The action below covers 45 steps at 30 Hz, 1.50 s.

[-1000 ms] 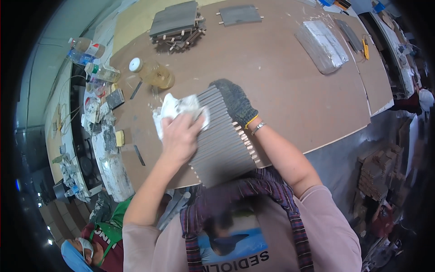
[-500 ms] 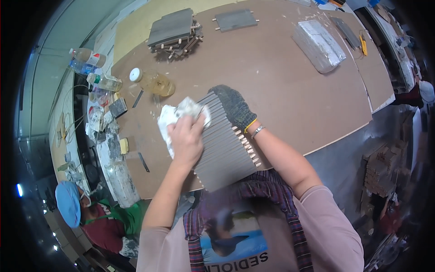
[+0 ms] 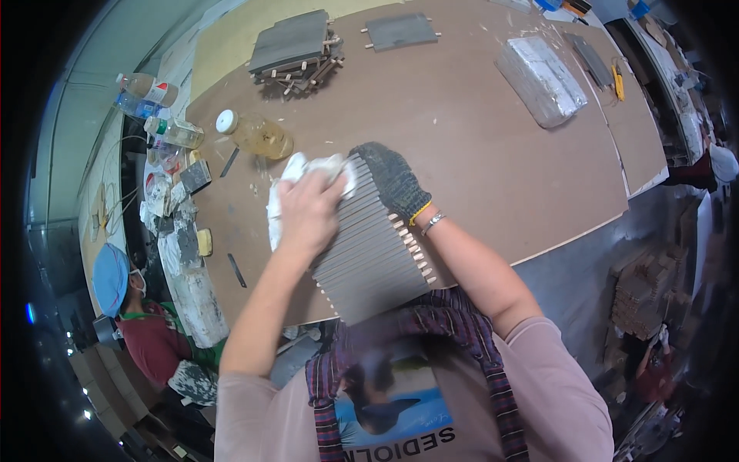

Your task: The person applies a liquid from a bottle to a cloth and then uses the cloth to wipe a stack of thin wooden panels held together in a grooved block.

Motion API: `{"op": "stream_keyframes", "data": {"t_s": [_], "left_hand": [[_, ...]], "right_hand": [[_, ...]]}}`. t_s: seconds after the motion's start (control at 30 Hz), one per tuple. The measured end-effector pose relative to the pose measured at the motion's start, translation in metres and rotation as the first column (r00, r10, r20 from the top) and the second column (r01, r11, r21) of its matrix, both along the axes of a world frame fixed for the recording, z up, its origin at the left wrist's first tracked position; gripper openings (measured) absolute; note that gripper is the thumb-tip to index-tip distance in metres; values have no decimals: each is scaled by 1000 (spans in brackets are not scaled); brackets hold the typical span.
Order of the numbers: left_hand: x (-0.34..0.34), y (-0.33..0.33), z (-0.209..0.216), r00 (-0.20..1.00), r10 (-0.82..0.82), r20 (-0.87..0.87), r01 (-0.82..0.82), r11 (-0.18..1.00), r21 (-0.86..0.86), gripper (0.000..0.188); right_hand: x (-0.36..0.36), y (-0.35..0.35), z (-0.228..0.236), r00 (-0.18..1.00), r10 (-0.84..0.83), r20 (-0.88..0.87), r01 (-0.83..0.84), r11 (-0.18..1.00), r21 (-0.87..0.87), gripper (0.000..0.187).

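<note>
A stack of thin grey panels (image 3: pixel 368 258), fanned so their edges show as parallel strips, leans at the table's near edge against my apron. Short wooden pegs (image 3: pixel 412 248) stick out along both its sides. My bare left hand (image 3: pixel 310 212) is closed on a crumpled white cloth (image 3: pixel 296 168), pressed to the stack's far left side; its fingertips are partly blurred. My right hand (image 3: pixel 391 181), in a dark knitted glove with a yellow cuff, wraps round the far right edge of the stack. Its fingertips are hidden.
Farther off lie a pile of pegged grey panels (image 3: pixel 289 46) and a single panel (image 3: pixel 401 32). A jar of yellowish liquid (image 3: pixel 263 137) stands left, near bottles (image 3: pixel 178 132). A wrapped block (image 3: pixel 543 81) and a yellow cutter (image 3: pixel 618 82) lie right. A co-worker (image 3: pixel 146 331) is at left.
My left hand and the cloth have shifted slightly left. My gloved right hand keeps its place on the stack. The co-worker at left has changed posture.
</note>
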<state>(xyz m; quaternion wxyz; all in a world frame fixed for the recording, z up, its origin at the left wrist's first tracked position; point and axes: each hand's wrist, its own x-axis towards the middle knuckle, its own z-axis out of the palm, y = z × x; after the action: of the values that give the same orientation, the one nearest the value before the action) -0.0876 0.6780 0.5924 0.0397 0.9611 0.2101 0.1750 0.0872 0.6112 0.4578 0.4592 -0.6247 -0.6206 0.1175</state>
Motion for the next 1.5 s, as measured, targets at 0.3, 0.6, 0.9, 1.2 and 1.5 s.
{"op": "stream_keyframes", "data": {"t_s": [0.3, 0.6, 0.9, 1.2, 1.5], "left_hand": [[5, 2, -7, 1000, -26, -2, 26, 999, -30, 34], [-49, -37, 26, 991, 54, 119, -18, 960, -279, 38], [-38, -60, -4, 998, -33, -55, 23, 985, -174, 47], [-43, -53, 5, 992, -66, -112, 51, 990, -129, 40], [-70, -48, 1, 990, -73, -122, 68, 997, -45, 42]], "right_hand": [[0, 4, 19, 995, 69, -71, -78, 989, -125, 43], [-11, -26, 36, 896, 81, -437, -119, 991, -60, 45], [-22, -51, 26, 885, -60, -461, -6, 990, -141, 51], [-17, -48, 29, 910, -41, -412, -58, 973, -225, 53], [-17, -48, 34, 939, -80, -333, 15, 981, -193, 52]]}}
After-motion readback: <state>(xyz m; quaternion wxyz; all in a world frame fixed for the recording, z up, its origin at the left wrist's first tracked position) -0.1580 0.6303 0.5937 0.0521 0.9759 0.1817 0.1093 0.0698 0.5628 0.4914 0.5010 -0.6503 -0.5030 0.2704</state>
